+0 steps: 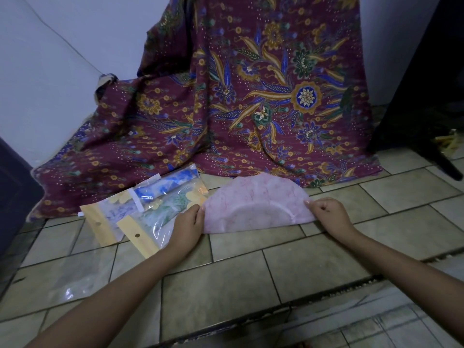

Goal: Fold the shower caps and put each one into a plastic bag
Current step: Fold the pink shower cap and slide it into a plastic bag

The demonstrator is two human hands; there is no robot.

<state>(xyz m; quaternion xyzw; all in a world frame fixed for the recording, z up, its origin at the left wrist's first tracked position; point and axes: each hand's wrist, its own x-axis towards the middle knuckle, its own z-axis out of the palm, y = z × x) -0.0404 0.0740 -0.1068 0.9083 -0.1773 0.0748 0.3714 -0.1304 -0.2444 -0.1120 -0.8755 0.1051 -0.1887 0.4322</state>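
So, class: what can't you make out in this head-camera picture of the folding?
All in the head view:
1. Fingers of the left hand at the pink shower cap: hidden by the hand's own back.
2. Count of the packed bags: they overlap, with glare.
3. Opening of the clear bag: faint, blurred.
4. Whatever the batik cloth covers.
5. The yellow items: dark, cut by the right edge.

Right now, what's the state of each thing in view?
Pink half-round plastic shower cap: folded in half, flat on tiles, unbagged.
Left hand: pinches its left corner.
Right hand: pinches its right corner.
Clear plastic bags holding floral caps: filled, overlapping.
Separate clear plastic bag: flat, looks empty.
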